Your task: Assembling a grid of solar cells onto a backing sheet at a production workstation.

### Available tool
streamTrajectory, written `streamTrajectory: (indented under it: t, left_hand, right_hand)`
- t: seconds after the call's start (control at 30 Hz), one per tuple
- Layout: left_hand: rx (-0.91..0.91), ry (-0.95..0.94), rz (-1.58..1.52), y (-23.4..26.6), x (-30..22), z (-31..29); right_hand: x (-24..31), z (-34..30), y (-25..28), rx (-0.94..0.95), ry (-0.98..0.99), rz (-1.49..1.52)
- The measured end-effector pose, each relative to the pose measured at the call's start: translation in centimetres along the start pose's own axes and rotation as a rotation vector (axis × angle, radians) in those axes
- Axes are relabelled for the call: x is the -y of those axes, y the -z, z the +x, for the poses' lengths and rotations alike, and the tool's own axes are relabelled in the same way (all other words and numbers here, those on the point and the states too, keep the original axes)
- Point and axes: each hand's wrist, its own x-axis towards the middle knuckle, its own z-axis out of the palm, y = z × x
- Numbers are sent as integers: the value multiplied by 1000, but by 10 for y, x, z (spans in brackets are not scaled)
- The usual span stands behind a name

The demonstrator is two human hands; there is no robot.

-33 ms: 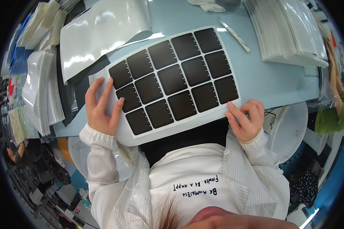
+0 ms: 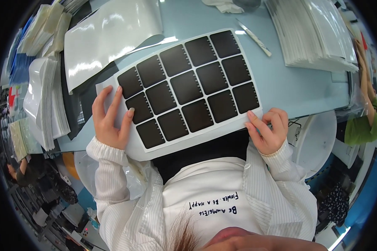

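Note:
A white sheet of black square stickers (image 2: 186,87), set in rows with white gaps, lies tilted on the table and reaches past its near edge. My left hand (image 2: 111,119) rests on the left edge of this sheet, open, with the fingers spread and the thumb on the near side. At the near right corner, my right hand (image 2: 268,130) is closed on the margin, its thumb and index finger pinching the sheet and the other fingers curled. A second white sheet shows beneath along the left and near edges.
Beyond the stickers lies a craft knife (image 2: 254,37) with a pale handle. A tall stack of white sheets (image 2: 312,33) stands at the far right. Glossy white film (image 2: 113,37) curls at the far left, near another stack (image 2: 44,100). A white bin (image 2: 316,142) stands below the table's right edge.

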Motion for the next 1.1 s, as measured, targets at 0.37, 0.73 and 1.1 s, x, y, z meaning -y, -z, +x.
streamTrajectory:
  t: [0.37,0.73,1.1]
  left_hand:
    - [98,11,22,7,4,-4]
    - [136,-163,106,26,10,-9]
    - [-5,-98,96,13,-6,-27]
  right_hand:
    - [-13,26,44,72,-50,189]
    - [-67,122,-14,-2,-97,-161]
    - [-83,123,-9,92,-50,-381]
